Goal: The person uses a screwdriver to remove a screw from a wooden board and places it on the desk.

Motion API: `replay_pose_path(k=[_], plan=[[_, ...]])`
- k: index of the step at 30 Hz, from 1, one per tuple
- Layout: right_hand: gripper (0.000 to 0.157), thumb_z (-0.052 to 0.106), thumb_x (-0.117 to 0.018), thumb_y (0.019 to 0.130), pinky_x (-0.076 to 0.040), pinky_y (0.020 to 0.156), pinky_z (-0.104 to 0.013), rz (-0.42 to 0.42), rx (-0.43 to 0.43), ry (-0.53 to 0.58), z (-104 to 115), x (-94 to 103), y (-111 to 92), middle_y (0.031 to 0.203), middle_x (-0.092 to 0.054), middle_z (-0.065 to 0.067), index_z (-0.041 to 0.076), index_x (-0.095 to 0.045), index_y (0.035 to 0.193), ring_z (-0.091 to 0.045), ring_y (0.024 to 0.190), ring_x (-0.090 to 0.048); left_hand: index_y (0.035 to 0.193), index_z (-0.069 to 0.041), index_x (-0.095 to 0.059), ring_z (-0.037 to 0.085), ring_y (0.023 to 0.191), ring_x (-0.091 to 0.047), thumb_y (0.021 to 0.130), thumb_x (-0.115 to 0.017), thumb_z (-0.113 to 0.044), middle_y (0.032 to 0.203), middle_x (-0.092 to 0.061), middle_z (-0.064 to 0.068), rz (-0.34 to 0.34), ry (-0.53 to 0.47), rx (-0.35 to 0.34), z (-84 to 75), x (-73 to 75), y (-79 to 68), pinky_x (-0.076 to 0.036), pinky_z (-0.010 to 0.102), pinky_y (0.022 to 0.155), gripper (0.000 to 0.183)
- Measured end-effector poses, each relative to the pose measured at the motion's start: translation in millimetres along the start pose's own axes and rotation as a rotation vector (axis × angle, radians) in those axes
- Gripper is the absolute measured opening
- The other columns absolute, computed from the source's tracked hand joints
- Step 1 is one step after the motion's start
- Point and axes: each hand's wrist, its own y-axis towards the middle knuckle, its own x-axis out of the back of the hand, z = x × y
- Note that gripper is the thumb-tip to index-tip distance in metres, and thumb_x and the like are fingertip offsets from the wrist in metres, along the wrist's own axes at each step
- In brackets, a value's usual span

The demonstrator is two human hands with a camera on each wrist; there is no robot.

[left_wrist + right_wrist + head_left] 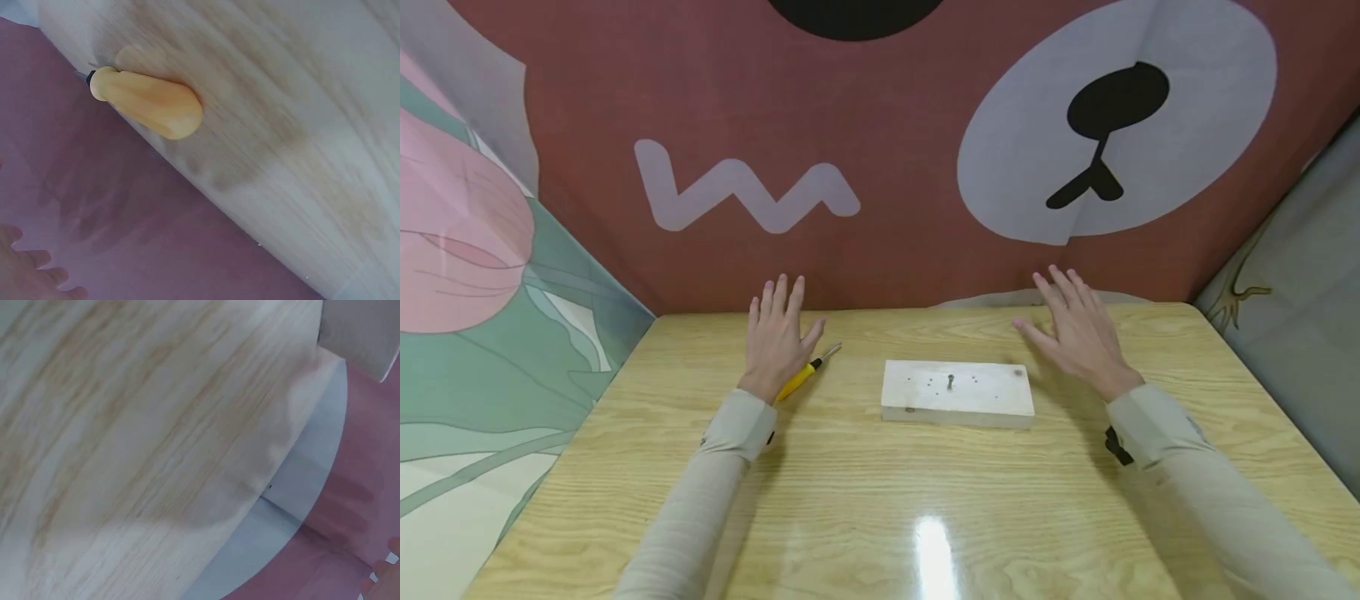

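Head view: screwdriver (800, 380) lies near left hand (777, 340).

Yellow-handled screwdriver (805, 373) diagonal, lower left of centre; pale wooden block (973, 402) flat, lower right of centre, screw (951, 382) protruding.

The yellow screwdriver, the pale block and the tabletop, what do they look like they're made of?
Screwdriver: the handle is probably plastic, given its smooth, even yellow; the grey shaft looks like metal.
Block: apparently bare wood, pale and matte, with dark knots.
Tabletop: wood or wood-look laminate; grain shows, and the bright reflection suggests a glossy finish.
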Motion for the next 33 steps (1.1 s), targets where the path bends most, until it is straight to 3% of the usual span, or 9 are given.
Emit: replay_pose_path(k=[20,26,33], plan=[[0.08,0.053,-0.054,0.097,-0.016,0.118,-0.068,0.05,0.013,0.122,16,11.8,-23,0.164,-0.02,-0.019,0.014,-0.022,0.159,-0.042,0.151,-0.017,0.158,-0.009,-0.023,0.041,0.15,-0.022,0.101,-0.046,-0.048,0.162,-0.024,0.021,0.022,-0.007,-0.038,5.6,6.5,-16.3,-0.019,0.059,0.123,0.072],[0.077,0.048,-0.058,0.097,-0.022,0.117,-0.066,0.016,0.058,0.166,22,11.7,-29,0.162,-0.026,-0.018,0.014,-0.026,0.158,-0.041,0.149,-0.023,0.157,-0.009,-0.026,0.041,0.147,-0.029,0.101,-0.047,-0.047,0.161,-0.029,0.021,0.023,-0.015,-0.04,4.9,7.7,-21.1,-0.028,0.059,0.119,0.071],[0.077,0.045,-0.061,0.096,-0.022,0.116,-0.068,0.055,0.047,0.202,29,10.8,-37,0.164,-0.023,-0.015,0.014,-0.026,0.158,-0.043,0.148,-0.024,0.156,-0.008,-0.027,0.043,0.142,-0.037,0.1,-0.05,-0.046,0.158,-0.034,0.022,0.027,-0.021,-0.051,6.2,5.2,-24.5,-0.032,0.06,0.116,0.072]])
